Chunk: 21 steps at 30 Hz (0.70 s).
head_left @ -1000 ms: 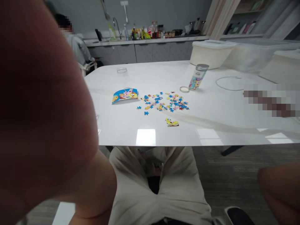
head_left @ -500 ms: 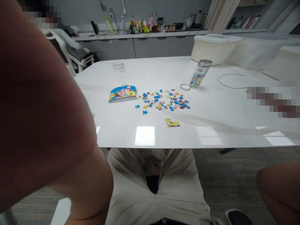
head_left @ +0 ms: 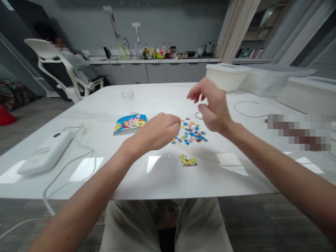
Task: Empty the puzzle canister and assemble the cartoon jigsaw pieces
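Note:
My left hand is closed, held low over the left side of a pile of jigsaw pieces; its fingertips are turned away, so what they hold, if anything, is hidden. My right hand hovers above the pile's far right, thumb and fingers apart, with nothing visible between them. Closer to me lies a small joined section of puzzle showing a yellow cartoon face. A curved picture sheet in blue, pink and yellow rests left of my left hand. Partly behind my right hand is a clear ring-shaped lid.
Another clear round lid sits far left. A white power strip with cables lies at the left. Lidded plastic bins stand back right, near a thin cable. Beyond the table, a person sits on a white chair.
My left hand has moved from close before the camera to the pieces. My right hand has come in over the table, and the puzzle can is now out of sight. The view has tilted up.

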Each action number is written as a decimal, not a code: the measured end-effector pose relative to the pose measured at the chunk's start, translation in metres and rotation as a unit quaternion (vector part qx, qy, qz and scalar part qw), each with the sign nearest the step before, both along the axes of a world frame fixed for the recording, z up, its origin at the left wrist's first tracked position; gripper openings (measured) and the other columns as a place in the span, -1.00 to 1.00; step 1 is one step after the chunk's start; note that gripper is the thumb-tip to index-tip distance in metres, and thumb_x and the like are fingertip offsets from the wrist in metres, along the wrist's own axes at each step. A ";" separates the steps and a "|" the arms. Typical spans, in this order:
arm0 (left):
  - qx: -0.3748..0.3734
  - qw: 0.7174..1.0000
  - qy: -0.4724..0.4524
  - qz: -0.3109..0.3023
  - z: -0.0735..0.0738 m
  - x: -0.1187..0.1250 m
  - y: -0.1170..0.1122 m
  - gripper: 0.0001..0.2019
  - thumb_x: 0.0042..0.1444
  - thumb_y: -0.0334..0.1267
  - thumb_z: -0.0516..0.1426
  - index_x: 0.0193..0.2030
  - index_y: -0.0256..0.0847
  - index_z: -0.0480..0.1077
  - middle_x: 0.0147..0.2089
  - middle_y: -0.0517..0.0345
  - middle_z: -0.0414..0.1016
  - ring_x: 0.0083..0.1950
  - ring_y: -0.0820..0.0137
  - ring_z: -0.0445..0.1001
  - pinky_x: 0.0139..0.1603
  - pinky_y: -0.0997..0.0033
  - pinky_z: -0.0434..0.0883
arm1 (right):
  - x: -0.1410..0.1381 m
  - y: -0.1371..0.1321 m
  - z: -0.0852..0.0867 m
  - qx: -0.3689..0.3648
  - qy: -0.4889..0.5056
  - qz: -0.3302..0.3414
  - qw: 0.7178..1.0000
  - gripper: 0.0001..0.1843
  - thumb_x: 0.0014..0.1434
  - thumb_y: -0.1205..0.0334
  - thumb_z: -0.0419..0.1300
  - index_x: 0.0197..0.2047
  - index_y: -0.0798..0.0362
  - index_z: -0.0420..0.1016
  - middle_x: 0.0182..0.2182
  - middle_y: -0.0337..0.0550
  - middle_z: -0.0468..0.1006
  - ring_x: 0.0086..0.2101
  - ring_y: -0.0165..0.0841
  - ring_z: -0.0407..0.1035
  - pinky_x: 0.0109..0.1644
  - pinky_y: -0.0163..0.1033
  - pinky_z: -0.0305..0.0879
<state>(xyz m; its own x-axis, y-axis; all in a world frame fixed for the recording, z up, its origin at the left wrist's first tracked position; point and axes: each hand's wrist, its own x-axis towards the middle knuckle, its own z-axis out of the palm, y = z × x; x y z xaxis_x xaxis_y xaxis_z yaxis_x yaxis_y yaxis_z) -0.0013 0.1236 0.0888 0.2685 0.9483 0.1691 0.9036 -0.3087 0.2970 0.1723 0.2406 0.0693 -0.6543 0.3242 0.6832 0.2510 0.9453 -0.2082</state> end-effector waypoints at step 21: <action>0.038 0.956 0.233 -0.174 -0.058 -0.028 0.013 -0.60 0.20 -0.09 0.03 -0.62 -0.19 0.34 -0.73 0.22 0.24 -0.72 0.46 0.05 -0.61 0.33 -0.11 | -0.004 -0.015 -0.063 -0.052 -0.130 0.121 0.983 -0.75 0.03 0.53 -0.06 -0.46 0.04 0.35 -0.53 -0.19 0.44 -0.46 -0.36 0.26 -0.36 -0.22 0.17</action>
<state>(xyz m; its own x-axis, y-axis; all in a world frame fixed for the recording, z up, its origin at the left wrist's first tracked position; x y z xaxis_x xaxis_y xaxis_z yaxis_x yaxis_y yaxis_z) -0.0291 0.1369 0.0306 0.6290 0.7772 0.0189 0.7706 -0.6201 -0.1471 0.1683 0.2259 0.0062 -0.8683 0.1976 0.4549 0.0795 0.9608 -0.2655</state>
